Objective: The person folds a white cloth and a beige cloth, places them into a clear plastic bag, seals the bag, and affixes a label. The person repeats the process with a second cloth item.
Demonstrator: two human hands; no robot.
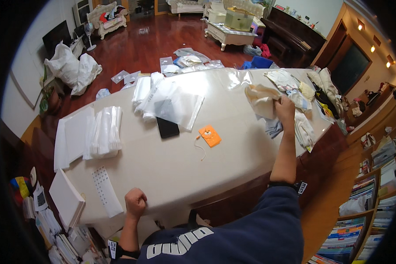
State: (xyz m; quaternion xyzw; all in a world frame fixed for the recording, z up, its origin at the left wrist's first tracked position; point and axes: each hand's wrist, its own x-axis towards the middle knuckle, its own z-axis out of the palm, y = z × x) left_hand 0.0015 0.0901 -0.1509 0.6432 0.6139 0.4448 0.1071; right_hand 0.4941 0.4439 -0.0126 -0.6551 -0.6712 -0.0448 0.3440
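Observation:
My right hand (pixel 284 110) grips the edge of a cream cloth (pixel 260 99), perhaps a small garment, raised over the right part of the table. Below it a grey-blue folded fabric piece (pixel 273 128) lies partly hidden. Close by are a white patterned garment (pixel 281 80) and a white folded garment (pixel 304 130). My left hand (pixel 136 202) is curled into a fist at the table's near edge, with nothing visible in it. A sheet of small printed labels (pixel 107 191) lies to its left. In the middle rests an orange card-like item (pixel 210 136) with a cartoon face and a cord.
The covered table (pixel 171 165) holds stacked clear plastic bags (pixel 105 132), more bags (pixel 171 99) partly over a black phone-like slab (pixel 167 128), and a white box (pixel 66 198). Plastic packets (pixel 189 61) lie beyond the far edge. Bookshelves (pixel 343 234) stand at right.

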